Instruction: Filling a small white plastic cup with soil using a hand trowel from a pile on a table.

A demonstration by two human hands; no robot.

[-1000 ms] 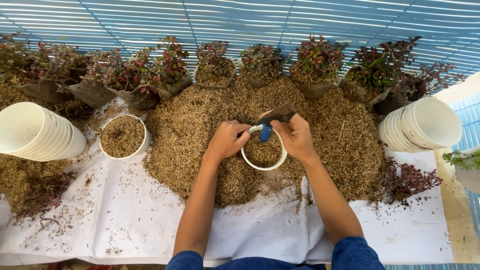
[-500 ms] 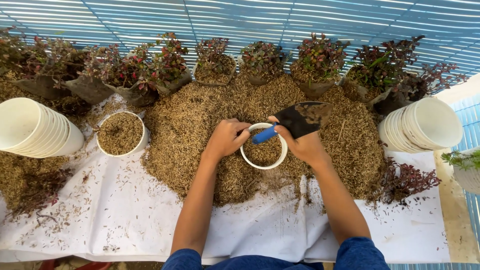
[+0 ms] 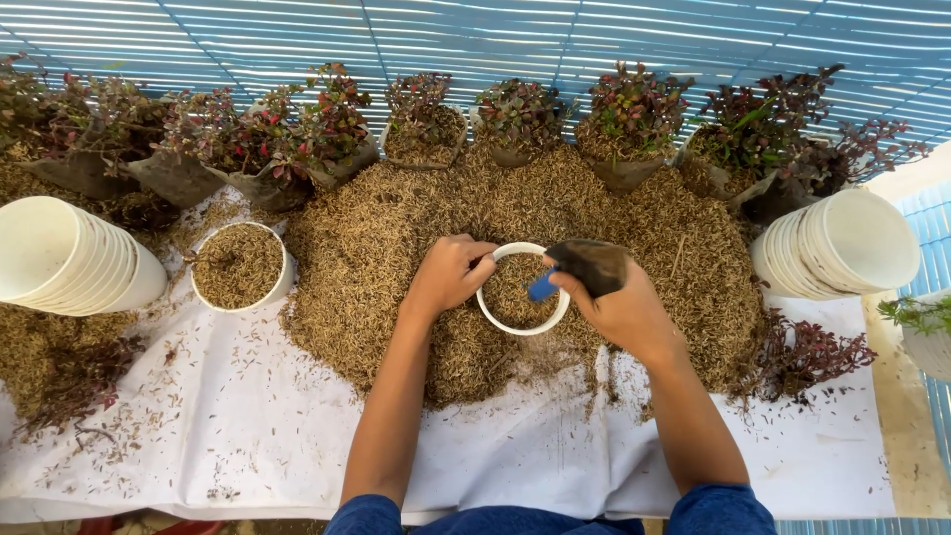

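Head view: hands (image 3: pixel 451 277) at white pot (image 3: pixel 523 288)

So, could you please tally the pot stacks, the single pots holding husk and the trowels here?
Pot stacks: 2
Single pots: 2
Trowel: 1
Total: 5

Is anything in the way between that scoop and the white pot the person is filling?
Nothing visible. The right hand holds the scoop right at the rim of the pot, which the left hand steadies. The pot's mouth is open, partly filled with husk.
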